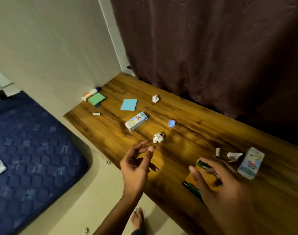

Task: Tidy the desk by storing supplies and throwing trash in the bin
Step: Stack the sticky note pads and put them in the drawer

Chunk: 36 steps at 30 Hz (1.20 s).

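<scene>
- A crumpled white paper ball (159,137) is lying on the wooden bench (204,133), just beyond the left hand (136,165).
- The left hand is hovering over the bench's front edge with its fingers (149,152) released and loosely spread, gripping nothing.
- The right hand (219,185) is reaching over an orange and green packet (191,185) lying flat near the front edge; a dark green object (202,164) is sitting at its fingertips, and I cannot tell whether the fingers are grasping it.
- A white milkshake carton (136,121) is lying on its side in the middle of the bench, near the paper ball.
- A small blue round object (171,123) is resting to the right of that carton.
- A second paper ball (155,98) is sitting further back, near the dark curtain (212,48).
- A blue pad of notes (129,104) is lying flat behind the carton, and a green pad (96,98) is sitting by the wall beside a white marker-like tube (90,94).
- A small white stick (96,114) is lying near the bench's left end.
- On the right, a second carton (250,162) is standing tilted, with a crumpled wrapper (234,156) and a small white tube (217,152) just beside it.
- A blue patterned mattress (31,150) is lying to the left of the bench, and a bare foot (138,219) is showing on the floor below.
</scene>
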Each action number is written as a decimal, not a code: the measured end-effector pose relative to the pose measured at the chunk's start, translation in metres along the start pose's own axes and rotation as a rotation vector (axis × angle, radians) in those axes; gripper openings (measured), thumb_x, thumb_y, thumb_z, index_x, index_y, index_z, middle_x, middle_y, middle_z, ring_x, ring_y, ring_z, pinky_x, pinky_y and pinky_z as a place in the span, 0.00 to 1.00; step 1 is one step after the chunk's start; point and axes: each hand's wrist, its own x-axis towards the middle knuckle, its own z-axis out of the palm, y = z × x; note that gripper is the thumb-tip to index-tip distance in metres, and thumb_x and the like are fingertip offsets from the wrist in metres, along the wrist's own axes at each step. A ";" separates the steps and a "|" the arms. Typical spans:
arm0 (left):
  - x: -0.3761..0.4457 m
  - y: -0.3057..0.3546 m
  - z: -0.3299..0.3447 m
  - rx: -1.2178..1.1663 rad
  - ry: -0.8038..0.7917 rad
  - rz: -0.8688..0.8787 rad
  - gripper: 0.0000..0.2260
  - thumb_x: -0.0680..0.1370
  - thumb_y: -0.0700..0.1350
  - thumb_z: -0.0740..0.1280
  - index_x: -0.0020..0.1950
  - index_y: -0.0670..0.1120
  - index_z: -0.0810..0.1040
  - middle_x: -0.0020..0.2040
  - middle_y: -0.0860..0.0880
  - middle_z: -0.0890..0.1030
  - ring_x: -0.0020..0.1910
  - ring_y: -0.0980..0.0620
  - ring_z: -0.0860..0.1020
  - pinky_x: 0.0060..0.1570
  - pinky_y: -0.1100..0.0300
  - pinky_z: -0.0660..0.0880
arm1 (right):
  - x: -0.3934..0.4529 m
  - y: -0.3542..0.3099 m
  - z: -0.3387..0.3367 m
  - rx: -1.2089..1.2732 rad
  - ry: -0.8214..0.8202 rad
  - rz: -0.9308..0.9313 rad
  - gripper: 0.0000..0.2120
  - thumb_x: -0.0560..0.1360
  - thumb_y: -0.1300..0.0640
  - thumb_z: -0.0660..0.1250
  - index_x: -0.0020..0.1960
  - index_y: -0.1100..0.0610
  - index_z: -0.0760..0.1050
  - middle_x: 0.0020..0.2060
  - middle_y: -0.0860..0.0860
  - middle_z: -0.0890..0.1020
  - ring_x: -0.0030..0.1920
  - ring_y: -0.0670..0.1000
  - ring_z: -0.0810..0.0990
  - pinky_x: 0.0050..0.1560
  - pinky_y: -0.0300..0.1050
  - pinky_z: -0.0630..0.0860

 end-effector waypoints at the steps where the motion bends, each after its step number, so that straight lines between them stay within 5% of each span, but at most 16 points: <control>1: 0.008 0.000 -0.010 0.003 0.015 -0.002 0.11 0.77 0.41 0.72 0.59 0.40 0.82 0.51 0.44 0.87 0.30 0.38 0.82 0.24 0.62 0.75 | 0.009 -0.013 0.011 0.000 -0.026 0.008 0.20 0.73 0.35 0.70 0.56 0.48 0.82 0.46 0.44 0.83 0.42 0.42 0.80 0.36 0.31 0.72; 8: 0.087 -0.015 -0.105 -0.067 0.105 -0.053 0.13 0.77 0.43 0.71 0.60 0.42 0.82 0.51 0.43 0.87 0.44 0.38 0.85 0.29 0.54 0.81 | 0.040 -0.074 0.104 -0.057 -0.113 -0.008 0.21 0.71 0.38 0.71 0.60 0.46 0.80 0.50 0.46 0.84 0.47 0.44 0.79 0.40 0.38 0.73; 11: 0.130 -0.017 -0.149 -0.027 0.120 -0.045 0.14 0.76 0.46 0.71 0.59 0.41 0.82 0.51 0.43 0.86 0.42 0.38 0.84 0.28 0.60 0.79 | 0.046 -0.102 0.146 -0.095 -0.108 0.006 0.21 0.69 0.37 0.73 0.58 0.45 0.81 0.49 0.46 0.84 0.49 0.47 0.78 0.46 0.43 0.73; 16: 0.209 -0.031 -0.219 0.137 0.115 -0.071 0.09 0.79 0.46 0.72 0.57 0.45 0.83 0.49 0.47 0.86 0.42 0.43 0.85 0.30 0.65 0.77 | 0.062 -0.160 0.206 -0.037 -0.102 0.027 0.17 0.68 0.43 0.77 0.55 0.48 0.83 0.45 0.46 0.84 0.43 0.44 0.78 0.37 0.34 0.68; 20: 0.277 -0.060 -0.257 0.351 0.057 -0.095 0.08 0.79 0.48 0.73 0.57 0.49 0.83 0.50 0.54 0.85 0.45 0.51 0.86 0.41 0.58 0.84 | 0.075 -0.187 0.242 -0.020 -0.117 0.014 0.16 0.68 0.46 0.78 0.54 0.48 0.83 0.44 0.45 0.83 0.43 0.35 0.75 0.37 0.31 0.67; 24: 0.355 -0.095 -0.279 0.619 -0.041 -0.059 0.09 0.79 0.48 0.72 0.58 0.52 0.82 0.52 0.57 0.84 0.47 0.59 0.84 0.44 0.61 0.84 | 0.086 -0.198 0.270 -0.016 -0.123 0.031 0.18 0.69 0.42 0.75 0.56 0.46 0.82 0.48 0.44 0.82 0.46 0.39 0.78 0.39 0.36 0.74; 29: 0.424 -0.122 -0.276 0.836 -0.093 0.009 0.19 0.75 0.45 0.75 0.65 0.45 0.78 0.55 0.51 0.83 0.52 0.54 0.82 0.52 0.59 0.82 | 0.107 -0.214 0.299 -0.077 -0.176 0.002 0.17 0.70 0.40 0.73 0.57 0.45 0.80 0.51 0.42 0.81 0.48 0.38 0.77 0.42 0.37 0.75; 32: 0.461 -0.133 -0.269 0.943 -0.075 0.053 0.16 0.77 0.46 0.73 0.63 0.44 0.79 0.53 0.49 0.83 0.50 0.51 0.83 0.50 0.57 0.83 | 0.117 -0.224 0.313 -0.101 -0.187 0.000 0.16 0.71 0.41 0.74 0.56 0.46 0.81 0.50 0.42 0.81 0.48 0.40 0.79 0.40 0.34 0.74; 36: 0.511 -0.139 -0.254 1.364 -0.347 0.175 0.17 0.82 0.44 0.67 0.71 0.46 0.73 0.66 0.44 0.78 0.59 0.46 0.81 0.59 0.51 0.81 | 0.117 -0.219 0.319 -0.106 -0.215 0.053 0.18 0.70 0.41 0.74 0.57 0.45 0.81 0.50 0.43 0.82 0.48 0.41 0.79 0.42 0.41 0.79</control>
